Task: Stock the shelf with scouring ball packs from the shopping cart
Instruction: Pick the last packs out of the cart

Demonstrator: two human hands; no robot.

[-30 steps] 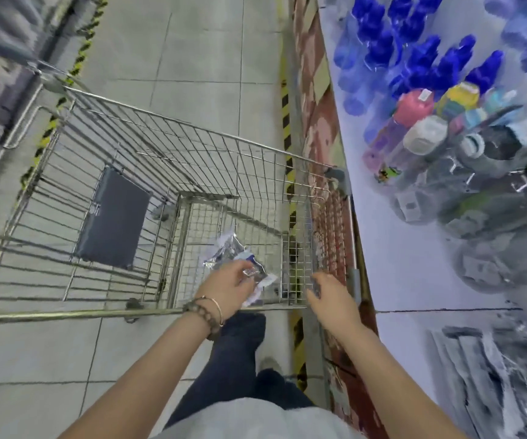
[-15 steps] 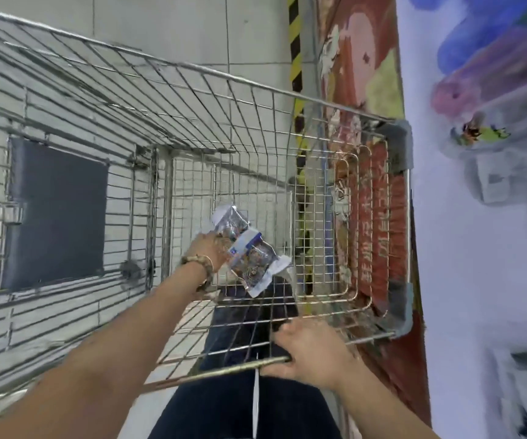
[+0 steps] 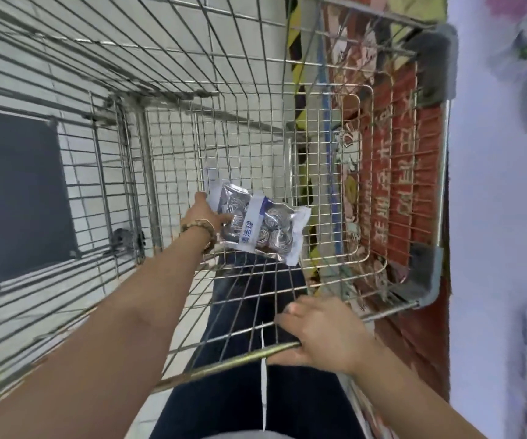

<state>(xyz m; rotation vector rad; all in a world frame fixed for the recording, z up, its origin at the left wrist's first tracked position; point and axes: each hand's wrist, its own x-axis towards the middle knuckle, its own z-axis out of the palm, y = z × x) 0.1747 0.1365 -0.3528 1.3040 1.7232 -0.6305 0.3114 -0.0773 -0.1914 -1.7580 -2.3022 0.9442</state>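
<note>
A clear pack of silver scouring balls [image 3: 263,228] with a white and blue label is held low inside the wire shopping cart [image 3: 332,160]. My left hand [image 3: 203,213] reaches deep into the basket and grips the pack's left end, thumb across its front. A beaded bracelet sits on that wrist. My right hand [image 3: 322,334] is wrapped around the cart's near top rail. The white shelf [image 3: 496,217] runs along the right edge, its goods blurred.
A dark panel [image 3: 15,191] hangs on the cart's left side. A red printed board [image 3: 404,172] fronts the shelf base behind the cart's right wall. Tiled floor with yellow-black tape shows through the wires. My dark trousers are below.
The view has tipped down and closer over the cart. My left hand has lifted the pack and turned its label up. My right hand moved from the cart's corner to gripping the near rail.
</note>
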